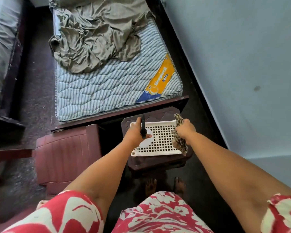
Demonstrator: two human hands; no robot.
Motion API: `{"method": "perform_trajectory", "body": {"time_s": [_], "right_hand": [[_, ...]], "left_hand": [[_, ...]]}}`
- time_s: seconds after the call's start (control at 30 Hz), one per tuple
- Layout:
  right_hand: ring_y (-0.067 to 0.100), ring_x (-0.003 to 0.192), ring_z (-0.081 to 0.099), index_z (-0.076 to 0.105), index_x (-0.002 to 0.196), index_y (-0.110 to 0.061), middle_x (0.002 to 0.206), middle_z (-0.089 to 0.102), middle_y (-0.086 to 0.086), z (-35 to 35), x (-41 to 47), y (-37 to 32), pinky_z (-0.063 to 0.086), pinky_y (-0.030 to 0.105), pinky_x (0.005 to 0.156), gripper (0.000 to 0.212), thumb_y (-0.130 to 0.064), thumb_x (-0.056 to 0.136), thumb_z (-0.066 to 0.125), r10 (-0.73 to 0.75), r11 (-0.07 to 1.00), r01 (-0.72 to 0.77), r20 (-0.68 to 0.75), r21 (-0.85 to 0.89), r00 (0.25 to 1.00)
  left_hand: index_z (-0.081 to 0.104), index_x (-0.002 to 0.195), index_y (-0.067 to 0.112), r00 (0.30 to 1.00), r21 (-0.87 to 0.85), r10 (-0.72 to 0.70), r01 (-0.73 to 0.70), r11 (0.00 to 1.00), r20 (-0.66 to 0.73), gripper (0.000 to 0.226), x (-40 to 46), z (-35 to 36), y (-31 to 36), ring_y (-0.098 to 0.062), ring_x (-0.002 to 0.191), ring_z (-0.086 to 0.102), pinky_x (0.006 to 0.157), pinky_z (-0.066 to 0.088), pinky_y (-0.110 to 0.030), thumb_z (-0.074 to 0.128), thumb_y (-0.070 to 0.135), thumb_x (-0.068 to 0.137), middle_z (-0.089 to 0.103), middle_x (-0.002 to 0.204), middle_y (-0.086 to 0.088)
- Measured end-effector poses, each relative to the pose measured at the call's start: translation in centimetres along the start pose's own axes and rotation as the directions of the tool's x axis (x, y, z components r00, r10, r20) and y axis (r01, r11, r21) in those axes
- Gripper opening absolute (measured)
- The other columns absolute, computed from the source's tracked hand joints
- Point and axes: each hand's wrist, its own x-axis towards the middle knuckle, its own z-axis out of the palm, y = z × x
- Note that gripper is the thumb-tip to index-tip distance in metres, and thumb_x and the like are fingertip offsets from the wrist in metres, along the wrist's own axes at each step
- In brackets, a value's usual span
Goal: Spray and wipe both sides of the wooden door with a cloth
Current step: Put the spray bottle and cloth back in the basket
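Observation:
My left hand (135, 133) grips a spray bottle (143, 130) by its black trigger head; the white body shows below my fingers, over a white perforated tray (160, 148). My right hand (185, 128) holds a patterned brown-and-cream cloth (179, 142), bunched in the fist, its ends hanging at the tray's right edge. The tray lies on a dark plastic stool (158, 162) in front of me. The wooden door is not in view.
A bed with a striped mattress (118, 88) and a crumpled grey sheet (97, 36) lies beyond the stool. A maroon plastic chair (65, 153) stands left of the stool. A pale blue wall (242, 64) runs along the right. My bare feet (165, 185) are below the stool.

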Motion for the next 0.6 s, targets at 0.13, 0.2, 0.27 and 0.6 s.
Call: {"method": "perform_trajectory", "body": {"time_s": [0.13, 0.2, 0.27, 0.6], "right_hand": [[0.037, 0.105, 0.057, 0.044, 0.124, -0.011, 0.117, 0.058, 0.018, -0.3, 1.4, -0.2, 0.046, 0.038, 0.084, 0.034, -0.016, 0.092, 0.053, -0.004, 1.0, 0.004, 0.002, 0.005, 1.0], [0.036, 0.103, 0.057, 0.042, 0.122, -0.012, 0.114, 0.058, 0.016, -0.5, 1.8, -0.3, 0.047, 0.039, 0.085, 0.034, -0.016, 0.091, 0.054, -0.001, 0.999, 0.001, 0.011, 0.039, 1.0], [0.032, 0.098, 0.057, 0.041, 0.121, -0.014, 0.11, 0.058, 0.012, -0.8, 2.1, -0.3, 0.047, 0.039, 0.085, 0.034, -0.017, 0.09, 0.056, 0.018, 0.994, -0.02, 0.019, 0.111, 1.0], [0.027, 0.067, 0.054, 0.057, 0.069, -0.01, 0.071, 0.058, 0.014, -4.3, 1.0, -1.3, 0.041, 0.032, 0.066, 0.016, -0.013, 0.084, 0.055, -0.014, 0.877, -0.131, 0.298, 0.463, 0.955]], "left_hand": [[0.004, 0.16, 0.015, 0.996, 0.073, -0.085, 0.085, 0.994, -0.013, 0.102, 0.7, 0.3, -0.7, -0.034, 0.114, 0.06, 0.085, 0.046, -0.034, 0.075, 0.034, 0.089, 0.063, 0.129, -0.015], [0.003, 0.16, 0.015, 0.995, 0.106, -0.101, 0.101, 0.989, -0.01, 0.104, 1.1, 0.1, -0.8, -0.032, 0.114, 0.061, 0.088, 0.048, -0.035, 0.077, 0.032, 0.088, 0.064, 0.128, -0.014], [0.003, 0.16, 0.017, 0.991, 0.167, -0.124, 0.114, 0.979, 0.049, 0.109, 1.3, -0.4, -0.7, -0.032, 0.116, 0.061, 0.092, 0.051, -0.039, 0.081, 0.025, 0.084, 0.063, 0.131, -0.015], [0.057, 0.115, 0.005, 0.964, 0.338, 0.096, -0.007, 0.941, -0.247, 0.025, 0.2, -4.1, 8.0, -0.03, 0.112, 0.053, 0.091, 0.046, -0.04, 0.058, 0.017, 0.093, 0.058, 0.115, -0.013]]}}
